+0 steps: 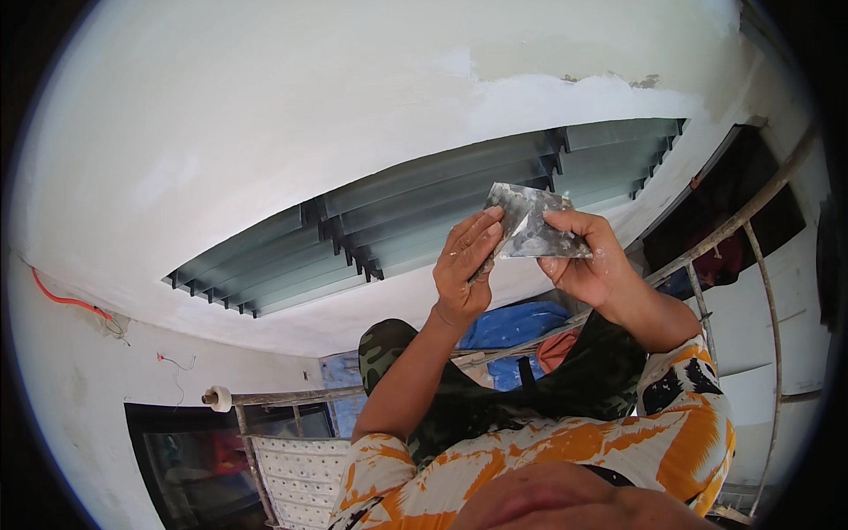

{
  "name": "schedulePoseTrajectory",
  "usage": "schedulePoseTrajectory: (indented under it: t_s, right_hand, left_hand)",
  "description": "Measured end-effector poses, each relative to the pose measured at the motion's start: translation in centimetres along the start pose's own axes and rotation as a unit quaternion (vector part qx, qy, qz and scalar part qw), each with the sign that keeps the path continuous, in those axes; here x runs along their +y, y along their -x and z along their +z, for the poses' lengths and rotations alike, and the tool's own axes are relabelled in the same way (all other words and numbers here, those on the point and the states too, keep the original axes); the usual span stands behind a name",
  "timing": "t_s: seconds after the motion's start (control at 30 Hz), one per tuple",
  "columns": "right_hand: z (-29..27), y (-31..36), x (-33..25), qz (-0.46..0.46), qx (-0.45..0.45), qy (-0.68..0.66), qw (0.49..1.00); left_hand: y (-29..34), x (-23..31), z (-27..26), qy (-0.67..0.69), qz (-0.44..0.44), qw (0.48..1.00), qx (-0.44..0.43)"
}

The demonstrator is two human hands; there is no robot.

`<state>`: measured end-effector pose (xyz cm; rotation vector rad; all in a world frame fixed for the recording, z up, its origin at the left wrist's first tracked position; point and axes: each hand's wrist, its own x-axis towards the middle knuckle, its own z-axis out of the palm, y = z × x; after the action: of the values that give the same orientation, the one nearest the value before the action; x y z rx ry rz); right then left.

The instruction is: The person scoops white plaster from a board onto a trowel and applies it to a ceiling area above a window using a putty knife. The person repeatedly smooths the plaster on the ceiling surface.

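Held up in front of the louvre window are flat, thin metal putty scrapers (541, 237), grey and smeared with whitish putty. My right hand (587, 261) pinches the right one, thumb on its face and fingers behind. My left hand (468, 261) is closed on a second plate, tilted and overlapping the first, its fingers lying along the face. The plates seem to touch at a slanted edge; exactly where one ends is hard to tell. Both hands carry pale smears.
Above the louvre window (424, 190) the wall (291, 106) has fresh white patches. A rusty metal rail (738, 221) runs along the right, another rail (291, 397) at lower left. Blue sheeting (512, 325) lies beyond my legs. A red conduit (66, 300) sticks out of the left wall.
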<state>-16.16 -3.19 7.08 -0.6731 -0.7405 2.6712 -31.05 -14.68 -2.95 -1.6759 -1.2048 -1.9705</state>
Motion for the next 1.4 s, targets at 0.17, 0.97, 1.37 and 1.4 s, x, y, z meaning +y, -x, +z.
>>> schedulePoseTrajectory:
  t_s: [0.17, 0.97, 1.37, 1.4]
  right_hand:
    - [-2.2, 1.8, -5.0, -0.098, -0.077, -0.047, 0.991]
    - [-11.5, -14.4, -32.0, -0.495, 0.462, 0.508, 0.533]
    - [3.4, -15.9, -8.1, -0.57, 0.286, 0.616, 0.462]
    - [2.5, -14.5, -7.0, -0.582, 0.257, 0.596, 0.49]
  left_hand:
    - [-1.0, -0.5, -0.5, -0.151, 0.067, 0.978, -0.129]
    - [-0.2, 4.7, -6.7, 0.003, -0.313, 0.938, 0.148]
    - [0.3, 1.2, -7.2, 0.118, -0.387, 0.89, 0.209]
    - [0.4, 0.8, -7.1, 0.189, -0.4, 0.869, 0.223]
